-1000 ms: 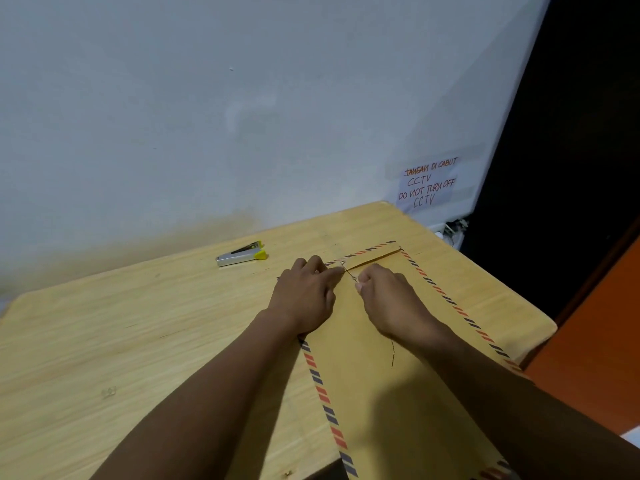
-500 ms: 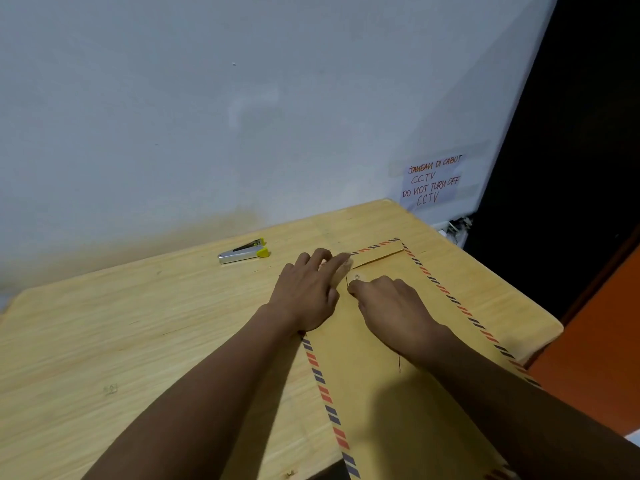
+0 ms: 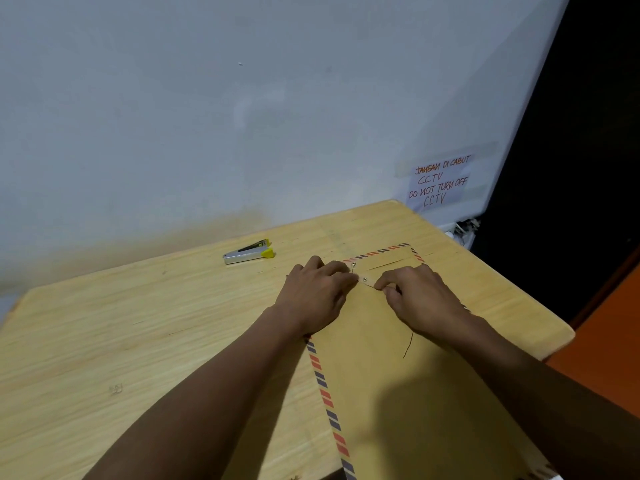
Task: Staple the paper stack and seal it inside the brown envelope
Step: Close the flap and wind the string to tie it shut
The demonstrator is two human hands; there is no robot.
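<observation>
One brown envelope [image 3: 381, 393], one string [image 3: 408, 344], one stapler [image 3: 248, 253] above centre, one table [image 3: 138, 323], one wall note [image 3: 440, 180] at right; two hands: left hand [image 3: 318, 296], right hand [image 3: 419, 299].

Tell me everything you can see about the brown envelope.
The envelope is brown paper with a red-and-blue striped border, lying flat on the table. Its flap at the far end is folded down, with two round washers. The left hand rests by them; the right hand pinches the dark string, whose loose end trails across it.

Light wooden table [image 3: 138, 323] standing against pale wall [image 3: 207, 116]. Handwritten note [image 3: 440, 180], "DO NOT TURN OFF CCTV", hanging taped to wall. Orange surface [image 3: 606, 341] showing at right, beyond table edge.
</observation>
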